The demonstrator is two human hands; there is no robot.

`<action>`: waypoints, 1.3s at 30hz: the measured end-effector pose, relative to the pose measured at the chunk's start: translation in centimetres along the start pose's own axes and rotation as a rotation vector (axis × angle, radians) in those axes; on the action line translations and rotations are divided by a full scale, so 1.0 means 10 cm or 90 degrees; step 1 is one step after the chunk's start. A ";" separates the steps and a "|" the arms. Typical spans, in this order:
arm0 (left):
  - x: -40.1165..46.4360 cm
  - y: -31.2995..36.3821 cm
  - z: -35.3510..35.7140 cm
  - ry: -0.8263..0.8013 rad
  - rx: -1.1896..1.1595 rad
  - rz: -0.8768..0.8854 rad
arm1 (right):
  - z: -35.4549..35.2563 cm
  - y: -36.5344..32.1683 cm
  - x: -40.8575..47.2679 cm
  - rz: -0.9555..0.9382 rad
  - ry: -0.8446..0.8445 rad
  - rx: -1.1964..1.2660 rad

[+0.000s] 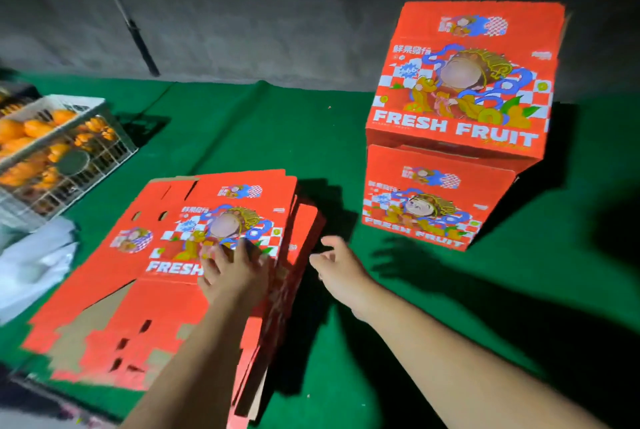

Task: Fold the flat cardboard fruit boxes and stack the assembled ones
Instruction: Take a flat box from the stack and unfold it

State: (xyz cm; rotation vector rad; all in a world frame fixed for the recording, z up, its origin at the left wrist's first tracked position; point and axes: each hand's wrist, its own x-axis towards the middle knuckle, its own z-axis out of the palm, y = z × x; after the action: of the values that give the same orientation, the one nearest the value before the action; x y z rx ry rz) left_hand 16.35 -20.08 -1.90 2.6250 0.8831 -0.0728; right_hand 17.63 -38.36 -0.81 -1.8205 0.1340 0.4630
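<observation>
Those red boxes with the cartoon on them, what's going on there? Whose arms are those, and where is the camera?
The camera sits on a person's head and looks down, so the two bare arms you see are that person's own. There is no machine here.

On the green cloth-covered table lies a pile of flat red printed cardboard box sheets, not yet folded. The left hand rests with its fingers spread on the top sheet. The right hand hovers open just beside the pile's edge and holds nothing.

Further back on the right stand two folded red cardboard boxes, one stacked on the other, both reading FRESH FRUIT.

At the left edge are a white wire-sided crate of orange fruit and a crumpled white plastic bag.
</observation>
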 end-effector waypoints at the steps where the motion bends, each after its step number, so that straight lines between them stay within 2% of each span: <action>1: -0.08 -0.13 0.10 -0.019 0.032 0.014 | 0.16 0.09 -0.02 0.068 -0.039 0.044; 4: -0.45 -0.12 0.36 -0.023 0.077 0.119 | 0.41 0.33 -0.03 0.191 -0.033 0.176; 7: -0.85 -0.03 0.49 -0.042 0.091 0.259 | 0.31 0.46 -0.04 0.193 0.042 0.270; 9: -0.96 -0.09 0.44 -0.023 0.060 0.347 | 0.08 0.55 -0.11 0.175 0.056 0.292; 11: -0.90 -0.23 0.32 0.063 -0.019 0.307 | -0.21 0.68 -0.21 0.147 0.023 0.336; 13: -0.73 -0.44 0.20 0.140 -0.102 0.150 | -0.52 0.86 -0.38 0.143 -0.009 0.377; 15: -0.53 -0.63 0.08 0.140 -0.143 0.035 | -0.81 1.10 -0.57 0.169 -0.021 0.425; 17: -0.39 -0.66 0.00 0.104 -0.133 0.016 | -1.04 1.35 -0.75 0.192 0.011 0.464; 20: -0.29 -0.49 -0.07 0.032 -0.195 0.095 | -1.21 1.58 -0.98 0.202 0.058 0.489; 25: -0.43 -0.11 -0.20 -0.068 -0.201 0.205 | -1.42 1.53 -1.09 0.206 0.162 0.392; 26: -0.46 -0.03 -0.22 -0.111 -0.244 0.205 | -1.43 1.47 -1.08 0.205 0.168 0.383; 28: -0.58 0.10 -0.22 -0.270 -0.427 0.158 | -1.38 1.25 -1.08 0.202 0.154 0.344; 29: -0.66 0.14 -0.20 -0.347 -0.491 0.155 | -1.36 1.12 -1.08 0.202 0.133 0.275; 30: -0.73 0.18 -0.20 -0.372 -0.517 0.167 | -1.36 0.98 -1.08 0.199 0.104 0.192; 32: -0.80 0.19 -0.21 -0.375 -0.602 0.180 | -1.44 0.71 -1.11 0.172 0.059 0.090; 34: -0.83 0.26 -0.29 -0.414 -0.724 0.159 | -1.65 0.48 -1.19 0.150 0.044 0.103; 36: -0.82 0.32 -0.38 -0.441 -0.814 0.206 | -1.87 0.28 -1.30 0.134 0.057 0.123; 39: -0.83 0.36 -0.47 -0.403 -0.722 0.320 | -2.03 0.10 -1.48 0.070 0.089 0.136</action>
State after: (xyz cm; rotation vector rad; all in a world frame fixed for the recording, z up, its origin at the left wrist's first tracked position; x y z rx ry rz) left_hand 11.47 -25.83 5.02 1.5068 -0.0339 -0.1871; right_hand 8.70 -59.88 8.51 -1.6397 0.3683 0.3833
